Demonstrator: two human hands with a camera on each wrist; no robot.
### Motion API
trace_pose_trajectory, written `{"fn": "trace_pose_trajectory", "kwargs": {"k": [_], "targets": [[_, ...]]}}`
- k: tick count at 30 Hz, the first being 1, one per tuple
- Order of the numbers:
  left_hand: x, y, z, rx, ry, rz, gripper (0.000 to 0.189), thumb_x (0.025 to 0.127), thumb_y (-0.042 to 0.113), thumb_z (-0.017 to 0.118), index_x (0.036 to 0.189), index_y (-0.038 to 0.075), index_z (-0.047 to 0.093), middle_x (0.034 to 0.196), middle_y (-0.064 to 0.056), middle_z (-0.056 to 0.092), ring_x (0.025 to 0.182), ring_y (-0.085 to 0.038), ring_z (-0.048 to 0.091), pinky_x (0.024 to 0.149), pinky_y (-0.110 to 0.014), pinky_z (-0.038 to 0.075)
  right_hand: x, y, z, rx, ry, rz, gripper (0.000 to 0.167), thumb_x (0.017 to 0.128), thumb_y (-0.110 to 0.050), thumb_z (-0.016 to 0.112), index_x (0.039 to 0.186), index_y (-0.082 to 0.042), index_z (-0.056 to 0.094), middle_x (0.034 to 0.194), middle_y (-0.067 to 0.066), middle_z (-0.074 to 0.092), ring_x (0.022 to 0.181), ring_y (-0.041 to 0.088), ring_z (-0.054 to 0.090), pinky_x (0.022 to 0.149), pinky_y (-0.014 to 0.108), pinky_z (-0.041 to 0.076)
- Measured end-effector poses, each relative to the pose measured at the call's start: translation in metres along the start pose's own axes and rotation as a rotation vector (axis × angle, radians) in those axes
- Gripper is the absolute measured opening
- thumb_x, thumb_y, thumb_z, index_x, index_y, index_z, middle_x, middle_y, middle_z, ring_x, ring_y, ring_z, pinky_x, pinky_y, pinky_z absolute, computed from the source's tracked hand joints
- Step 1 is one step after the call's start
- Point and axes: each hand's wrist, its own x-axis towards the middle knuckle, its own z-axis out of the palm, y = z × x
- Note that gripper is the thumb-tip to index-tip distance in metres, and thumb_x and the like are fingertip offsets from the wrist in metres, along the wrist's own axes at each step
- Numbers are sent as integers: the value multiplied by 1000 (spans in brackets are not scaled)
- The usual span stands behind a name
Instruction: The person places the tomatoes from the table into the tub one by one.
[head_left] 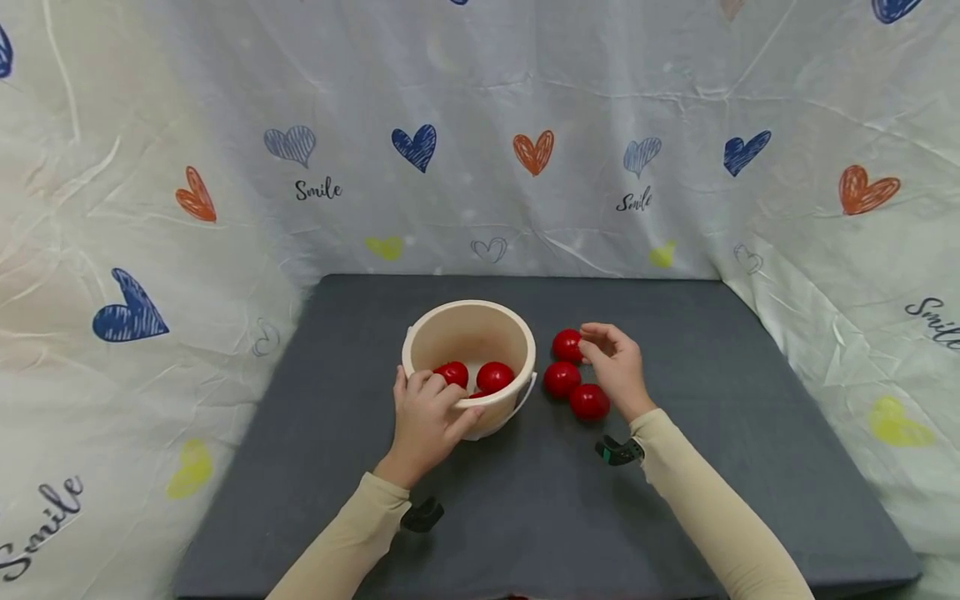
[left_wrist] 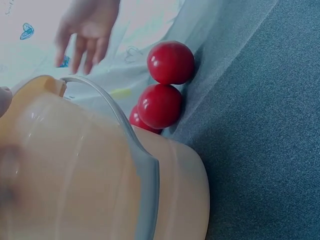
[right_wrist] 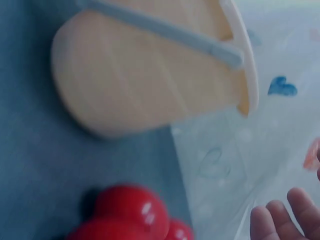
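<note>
Three red balls [head_left: 562, 380] may scatter if nudged by the right hand [head_left: 619, 370], fingers relaxed, empty; left hand [head_left: 424, 418] grips bucket [head_left: 469, 332].

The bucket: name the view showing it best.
The head view: it frames the bucket rim to base, interior included, though the left hand hides some wall. The left wrist view shows outer wall and handle, cropped left and below; the right wrist view shows the same, blurred and cropped on top.

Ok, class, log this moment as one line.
left hand: grips bucket; right hand: empty, near three red balls; inside bucket: more red balls
</note>
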Motion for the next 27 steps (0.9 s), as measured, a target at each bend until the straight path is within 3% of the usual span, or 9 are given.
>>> {"fn": "trace_pose_trajectory", "kwargs": {"k": [5, 13, 17, 23, 27], "targets": [[-1, -2, 1, 2, 10, 6, 32, 87, 46, 71, 90, 15, 74, 92, -12, 70, 103, -36, 56, 103, -86, 26, -10, 21, -22, -132, -4, 57, 30, 99, -11, 62, 128, -2, 63, 131, 22, 64, 95, 1, 65, 77, 16, 56], [-1, -2, 2, 7, 21, 9, 27, 81, 40, 77, 89, 15, 75, 90, -11, 70, 102, -36, 57, 102, -86, 27, -28, 52, -40, -285, -68, 167, 40, 100, -18, 61, 136, -2, 59, 138, 24, 61, 117, 34, 64, 80, 19, 55], [-1, 0, 2, 6, 10, 2, 26, 82, 39, 77, 90, 14, 75, 91, -11, 70, 102, -36, 57, 103, -86, 26, -34, 63, -42, -314, -78, 214, 43, 99, -21, 63, 138, -3, 58, 141, 22, 61, 120, 35, 63, 83, 28, 56], [0, 0, 2, 7, -3, -9, 26, 83, 40, 76, 90, 15, 75, 92, -11, 70, 103, -36, 57, 104, -86, 26, -40, 78, -37, -324, -105, 248, 50, 97, -23, 65, 143, -5, 55, 148, 20, 56, 129, 39, 59, 98, 48, 56], [0, 0, 1, 4, -6, -10, 25, 83, 39, 76, 90, 16, 74, 91, -11, 70, 103, -36, 57, 104, -86, 26, -43, 82, -31, -294, -103, 264, 52, 96, -22, 68, 144, -5, 54, 147, 23, 55, 129, 40, 60, 90, 40, 60]]}}
